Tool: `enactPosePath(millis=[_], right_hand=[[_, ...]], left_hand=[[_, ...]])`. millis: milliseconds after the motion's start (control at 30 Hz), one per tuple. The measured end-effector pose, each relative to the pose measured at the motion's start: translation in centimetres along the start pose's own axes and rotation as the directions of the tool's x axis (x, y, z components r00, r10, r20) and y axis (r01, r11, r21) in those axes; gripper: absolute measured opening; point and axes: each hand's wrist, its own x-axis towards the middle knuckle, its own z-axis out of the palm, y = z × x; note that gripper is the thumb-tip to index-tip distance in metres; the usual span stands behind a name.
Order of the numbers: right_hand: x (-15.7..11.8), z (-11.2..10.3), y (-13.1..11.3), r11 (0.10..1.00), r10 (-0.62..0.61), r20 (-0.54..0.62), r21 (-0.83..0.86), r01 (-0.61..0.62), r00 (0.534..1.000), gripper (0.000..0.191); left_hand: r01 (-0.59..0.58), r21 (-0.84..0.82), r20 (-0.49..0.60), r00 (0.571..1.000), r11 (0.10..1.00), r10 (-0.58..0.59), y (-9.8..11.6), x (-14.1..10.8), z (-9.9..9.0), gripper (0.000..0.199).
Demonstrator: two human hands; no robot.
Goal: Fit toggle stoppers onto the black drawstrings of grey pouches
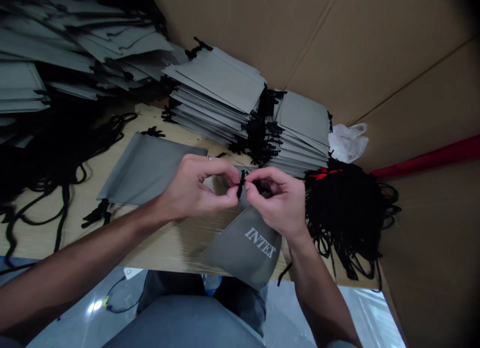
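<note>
Both hands (195, 188) (279, 200) pinch, apparently, grey pouch's (245, 248) black drawstring (240, 184), fingers closed.

Legible text: one item. The word "INTEX" is printed in white capital letters on the grey fabric pouch (245, 250), at 6 o'clock from the frame centre. The lettering slopes downward toward 4 o'clock. No other text, number, label or sign is readable on any other surface in view.
</note>
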Motion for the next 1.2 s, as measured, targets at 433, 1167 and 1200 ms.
enactPosePath(millis=[433, 1167, 1200], right_hand=[[-0.2, 0.1, 0.1, 0.949, -0.241, -0.044, -0.221, 0.226, 0.97, 0.016], [0.5, -0.8, 0.3, 0.996, -0.013, -0.025, 0.088, 0.016, 1.0, 0.007], [0.6, -0.9, 0.3, 0.993, 0.003, -0.023, 0.12, 0.0, 1.0, 0.008]], left_hand=[[-0.264, 0.345, 0.027, 0.962, 0.901, 0.272, -0.5, -0.5, 0.0, 0.01], [0.139, -0.069, 0.01, 0.99, 0.988, -0.139, -0.9, -0.1, 0.4, 0.01], [0.129, -0.062, 0.011, 0.992, 0.99, -0.129, -0.9, -0.1, 0.4, 0.009]])
